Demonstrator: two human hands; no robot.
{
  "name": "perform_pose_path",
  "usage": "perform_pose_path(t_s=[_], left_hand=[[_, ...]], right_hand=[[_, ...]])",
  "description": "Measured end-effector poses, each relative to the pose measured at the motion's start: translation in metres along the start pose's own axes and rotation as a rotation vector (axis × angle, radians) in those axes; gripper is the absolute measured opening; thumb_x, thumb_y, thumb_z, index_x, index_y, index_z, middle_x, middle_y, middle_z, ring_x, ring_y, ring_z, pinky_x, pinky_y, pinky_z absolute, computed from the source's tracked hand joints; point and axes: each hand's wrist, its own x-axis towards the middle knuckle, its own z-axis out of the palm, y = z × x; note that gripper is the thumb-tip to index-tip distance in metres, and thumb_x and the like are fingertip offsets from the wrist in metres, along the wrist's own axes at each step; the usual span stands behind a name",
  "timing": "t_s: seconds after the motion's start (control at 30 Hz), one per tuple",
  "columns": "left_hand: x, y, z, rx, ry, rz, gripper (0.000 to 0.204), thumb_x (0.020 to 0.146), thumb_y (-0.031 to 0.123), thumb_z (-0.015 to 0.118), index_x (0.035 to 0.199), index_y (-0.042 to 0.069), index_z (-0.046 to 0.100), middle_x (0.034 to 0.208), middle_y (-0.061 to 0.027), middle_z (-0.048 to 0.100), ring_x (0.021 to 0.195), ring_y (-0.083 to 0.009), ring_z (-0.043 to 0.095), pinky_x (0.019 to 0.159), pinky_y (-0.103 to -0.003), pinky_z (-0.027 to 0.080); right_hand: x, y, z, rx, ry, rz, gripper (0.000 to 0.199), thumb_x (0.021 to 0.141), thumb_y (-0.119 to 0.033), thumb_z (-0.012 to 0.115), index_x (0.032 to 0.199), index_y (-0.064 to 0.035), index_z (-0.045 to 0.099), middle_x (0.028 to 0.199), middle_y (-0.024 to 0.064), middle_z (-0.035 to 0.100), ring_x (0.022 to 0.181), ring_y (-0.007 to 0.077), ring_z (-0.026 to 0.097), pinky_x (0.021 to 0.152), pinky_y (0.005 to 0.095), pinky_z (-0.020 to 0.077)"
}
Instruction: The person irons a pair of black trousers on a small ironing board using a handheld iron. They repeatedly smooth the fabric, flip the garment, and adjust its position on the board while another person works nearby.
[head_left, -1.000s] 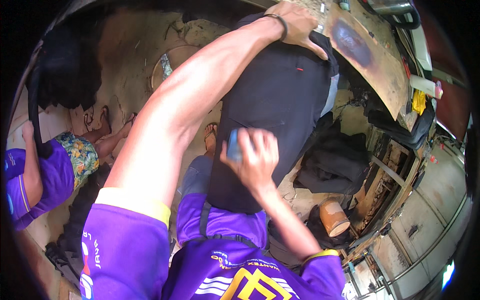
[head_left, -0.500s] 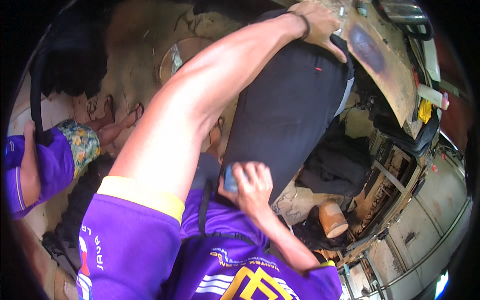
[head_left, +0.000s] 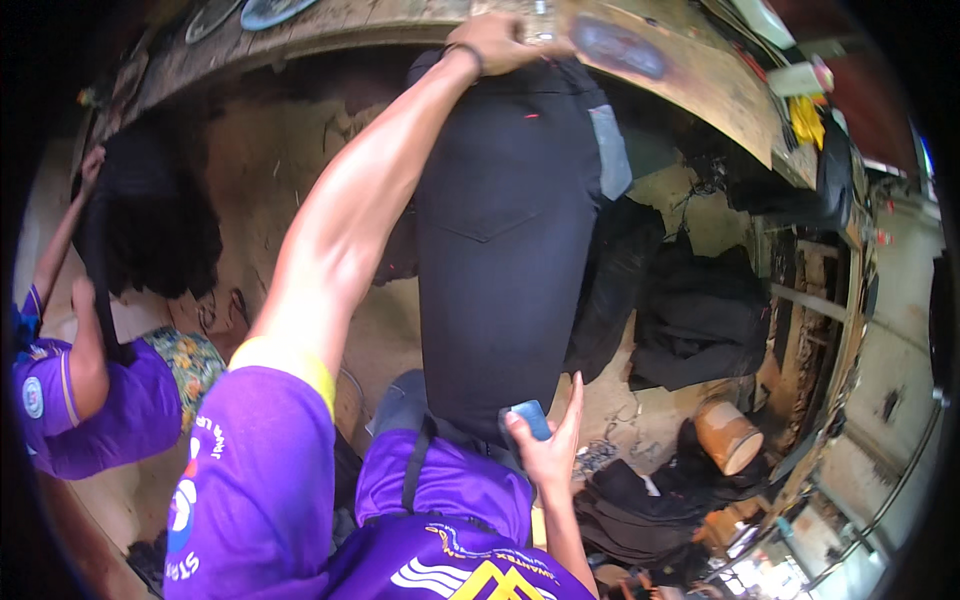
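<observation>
The brown wood table (head_left: 690,88) curves across from 11 to 2 o'clock. The long black cloth pants (head_left: 500,260) run from its edge down the middle to about 6 o'clock, near the purple-shirted lap. Tan floor (head_left: 270,150) shows wide at 10 o'clock; at 4 o'clock, a thin bit shows btwn pants and the messy black cloth heap (head_left: 700,310). The round orange-brown tub (head_left: 728,437) sits below that heap, well apart from the R hand (head_left: 548,450). R grip: closed w/ thumb and fingers on the small blue block (head_left: 532,417), just by pants' bottom end. L hand (head_left: 495,42), 12 o'clock, touches pants' top at table edge; can't tell how tight.
</observation>
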Motion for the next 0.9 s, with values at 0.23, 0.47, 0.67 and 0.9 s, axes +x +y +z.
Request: perform_pose_path(t_s=[0.23,0.47,0.67,0.9], left_hand=[[-0.164,-0.041,0.036,-0.666,0.442,-0.531,0.104,0.097,0.066,0.073,0.156,-0.014,0.041,0.152,-0.0323,0.057,0.143,-0.0375,0.055,0.122,-0.045,0.041],[-0.457,-0.002,0.086,-0.613,0.288,-0.339,0.061,0.115,0.043,0.052,0.146,-0.009,0.058,0.144,-0.0283,0.067,0.136,-0.0333,0.064,0.116,-0.041,0.046],[-0.418,-0.056,-0.031,-0.148,0.181,-0.331,0.037,0.111,0.026,0.059,0.129,-0.004,0.07,0.124,-0.0276,0.075,0.115,-0.0445,0.073,0.101,-0.047,0.055],[-0.425,0.0,-0.004,0.02,0.005,0.252,0.065,0.101,0.051,0.066,0.151,0.01,0.06,0.157,-0.0236,0.052,0.151,-0.0413,0.045,0.123,-0.06,0.033]], right_hand=[[-0.038,0.115,0.006,0.4,-0.367,0.187,0.046,0.09,-0.041,0.083,0.101,0.0028,0.072,0.084,0.0037,0.074,0.075,0.0148,0.065,0.069,0.0346,0.053],[-0.103,0.126,-0.064,-0.213,-0.328,0.193,0.112,0.081,-0.048,0.092,0.163,0.0056,0.039,0.162,0.036,0.046,0.14,0.0448,0.06,0.116,0.0492,0.0502],[-0.032,0.032,-0.041,-0.033,-0.341,-0.305,0.104,0.08,-0.051,0.09,0.168,-0.0233,0.042,0.178,0.0324,0.01,0.141,0.055,0.055,0.102,0.0571,0.0586],[0.032,0.0,-0.004,0.353,-0.197,0.045,0.106,0.087,-0.048,0.089,0.166,-0.0006,0.035,0.136,0.0286,0.067,0.127,0.0333,0.067,0.111,0.044,0.05]])
